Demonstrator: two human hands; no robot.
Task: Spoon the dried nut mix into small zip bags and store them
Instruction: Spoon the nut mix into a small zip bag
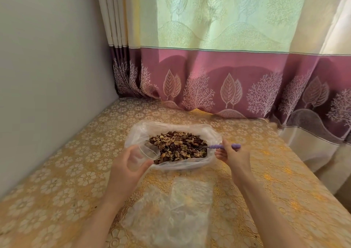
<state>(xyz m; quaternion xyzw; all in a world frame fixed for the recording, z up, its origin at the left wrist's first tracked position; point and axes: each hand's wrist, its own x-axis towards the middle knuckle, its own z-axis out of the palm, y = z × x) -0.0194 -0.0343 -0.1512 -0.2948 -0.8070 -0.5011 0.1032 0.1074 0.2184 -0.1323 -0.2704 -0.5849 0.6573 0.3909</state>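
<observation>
1. The dried nut mix (pixel 177 146) sits heaped in a wide, opened-out clear plastic bag (pixel 212 131) on the table, right between the two hands.
2. Right hand (pixel 230 155): fingers curled round the handle of a purple spoon (pixel 224 146), pinching it near the middle. The handle end pokes out past the knuckles, and the bowl end reaches from the fingertips into the right edge of the nuts; the bowl itself is hard to make out among them.
3. Left hand (pixel 130 164): fingers and thumb curved round a small clear zip bag (pixel 145 153), holding it at the near left rim of the big bag. Its mouth appears to face the nuts, just off the fingertips.
4. Closer to the person than both hands, between the forearms, a stack of flat clear bags (pixel 171 215) lies on the table.
5. Under everything, a gold floral tablecloth (pixel 66 171).
6. Beyond the fingertips, a curtain (pixel 228 76), pale above and purple with leaf and tree prints below, hangs down to the table's far edge; a plain wall (pixel 47 67) stands on the left.
</observation>
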